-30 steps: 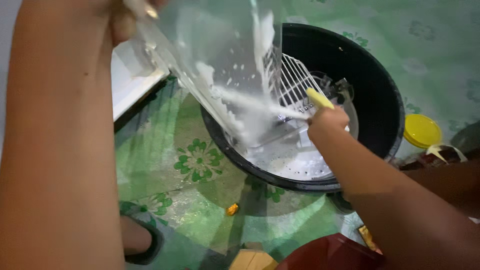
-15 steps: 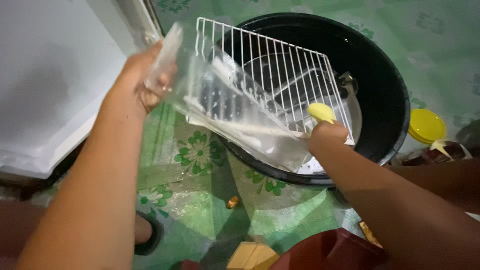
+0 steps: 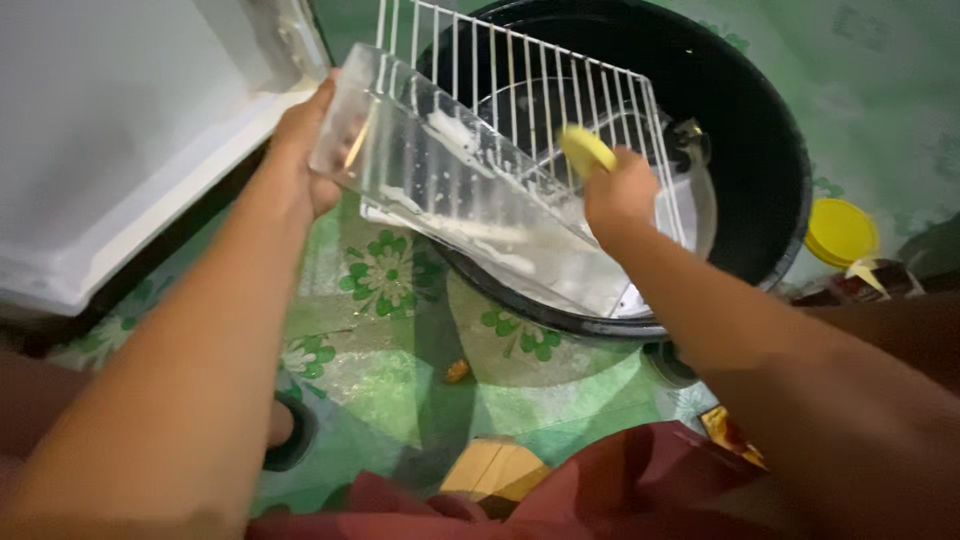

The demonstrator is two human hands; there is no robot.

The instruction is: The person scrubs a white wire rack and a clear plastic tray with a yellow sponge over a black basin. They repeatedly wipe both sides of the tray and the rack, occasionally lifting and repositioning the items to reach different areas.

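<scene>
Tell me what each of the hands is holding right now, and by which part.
The left hand grips the clear plastic tray by its upper-left end. The right hand holds a yellow sponge by its lower part, against the soapy tray.

left hand (image 3: 305,150) is lowering from picture top, gripping clear tray's (image 3: 470,205) end | tray is levelling out, foam thinning | right hand (image 3: 615,195) with yellow sponge (image 3: 587,150) is rising up tray | wire rack (image 3: 540,95) is coming into fuller view
</scene>
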